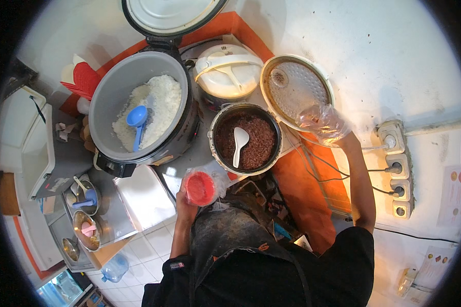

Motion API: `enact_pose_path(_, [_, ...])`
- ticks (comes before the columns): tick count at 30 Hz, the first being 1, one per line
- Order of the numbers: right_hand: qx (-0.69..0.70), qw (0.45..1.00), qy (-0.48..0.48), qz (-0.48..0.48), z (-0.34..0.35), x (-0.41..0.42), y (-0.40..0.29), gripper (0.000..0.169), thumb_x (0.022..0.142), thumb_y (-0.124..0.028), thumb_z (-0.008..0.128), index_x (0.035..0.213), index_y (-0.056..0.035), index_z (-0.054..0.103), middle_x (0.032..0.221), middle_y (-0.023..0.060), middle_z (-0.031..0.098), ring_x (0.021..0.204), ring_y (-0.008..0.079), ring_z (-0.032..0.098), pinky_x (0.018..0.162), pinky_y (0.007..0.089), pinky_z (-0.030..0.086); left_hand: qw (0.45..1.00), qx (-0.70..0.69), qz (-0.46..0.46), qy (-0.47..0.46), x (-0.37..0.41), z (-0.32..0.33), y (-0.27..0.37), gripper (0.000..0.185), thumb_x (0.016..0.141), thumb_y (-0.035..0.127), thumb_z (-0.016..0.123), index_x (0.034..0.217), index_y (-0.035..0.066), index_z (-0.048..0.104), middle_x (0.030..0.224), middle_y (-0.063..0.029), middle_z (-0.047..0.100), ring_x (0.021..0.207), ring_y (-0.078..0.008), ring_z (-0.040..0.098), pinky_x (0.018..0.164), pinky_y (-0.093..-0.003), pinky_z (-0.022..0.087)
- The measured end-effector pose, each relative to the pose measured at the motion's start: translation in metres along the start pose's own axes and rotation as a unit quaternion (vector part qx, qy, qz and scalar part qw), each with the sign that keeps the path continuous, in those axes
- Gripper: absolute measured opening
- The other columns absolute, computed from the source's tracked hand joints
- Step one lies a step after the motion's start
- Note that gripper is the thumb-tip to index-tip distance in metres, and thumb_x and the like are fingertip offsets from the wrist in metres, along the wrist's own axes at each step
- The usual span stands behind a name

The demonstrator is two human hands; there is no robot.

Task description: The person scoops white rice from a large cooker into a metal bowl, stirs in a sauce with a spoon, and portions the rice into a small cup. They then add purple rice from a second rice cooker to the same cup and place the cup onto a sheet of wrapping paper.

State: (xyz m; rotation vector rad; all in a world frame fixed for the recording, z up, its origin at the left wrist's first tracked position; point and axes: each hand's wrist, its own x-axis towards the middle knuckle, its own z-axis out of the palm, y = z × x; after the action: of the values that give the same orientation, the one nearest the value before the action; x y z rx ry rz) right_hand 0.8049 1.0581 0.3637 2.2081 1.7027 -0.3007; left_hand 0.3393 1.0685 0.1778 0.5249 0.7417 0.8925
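Observation:
My left hand [187, 199] grips a red plastic bowl [200, 188] with clear plastic around it, near the counter's front edge. In a clear plastic glove, my right hand [324, 122] is at the lower rim of an upturned rice cooker lid [294, 88]; its fingertips are blurred by the plastic. Between my hands stands an uncovered pot of reddish-brown rice [259, 134], and a white rice paddle [239, 144] lies on the rice. To the left, a large rice cooker [100, 103] holds white rice [163, 99] with a blue scoop [137, 119] on it.
A closed white rice cooker [226, 75] with a paddle on top stands behind the pot. Cables run to wall sockets [399, 167] at right. White paper sheets [146, 195], metal bowls [86, 230] with utensils and a grey box [67, 149] are at left. A blue water bottle [116, 267] is on the floor.

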Motion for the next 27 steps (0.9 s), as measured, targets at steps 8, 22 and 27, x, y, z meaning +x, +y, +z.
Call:
enact_pose_path(8, [0.248, 0.956, 0.138, -0.069, 0.009, 0.006, -0.133, 0.042, 0.080, -0.014, 0.065, 0.117, 0.0013, 0.055, 0.110, 0.0227, 0.063, 0.106, 0.0349, 0.063, 0.086, 0.0428, 0.053, 1.000, -0.006, 0.002, 0.012, 0.006, -0.015, -0.014, 0.057, 0.097, 0.042, 0.043, 0.136, 0.001, 0.047, 0.133, -0.0104, 0.056, 0.124, -0.0234, 0.053, 0.105, -0.0416, 0.043])
enact_pose_path(22, [-0.024, 0.994, -0.105, 0.023, 0.075, 0.120, -0.153, 0.056, 0.086, -0.009, 0.062, 0.138, -0.0072, 0.041, 0.122, 0.0162, 0.064, 0.111, 0.0309, 0.064, 0.083, 0.0456, 0.056, 0.969, -0.050, -0.223, -0.094, 0.012, -0.026, -0.030, 0.043, 0.104, 0.035, 0.040, 0.131, 0.003, 0.051, 0.127, -0.0126, 0.059, 0.113, -0.0241, 0.060, 0.103, -0.0408, 0.047])
enact_pose_path(27, [-0.058, 0.981, -0.148, -0.106, 0.146, 0.160, -0.133, 0.041, 0.089, -0.017, 0.057, 0.130, -0.0145, 0.054, 0.123, 0.0073, 0.066, 0.108, 0.0281, 0.066, 0.084, 0.0432, 0.056, 0.960, -0.069, -0.194, -0.187, 0.041, 0.006, -0.047, 0.064, 0.102, 0.034, 0.044, 0.153, 0.007, 0.016, 0.141, -0.0126, 0.045, 0.129, -0.0209, 0.047, 0.111, -0.0361, 0.037])
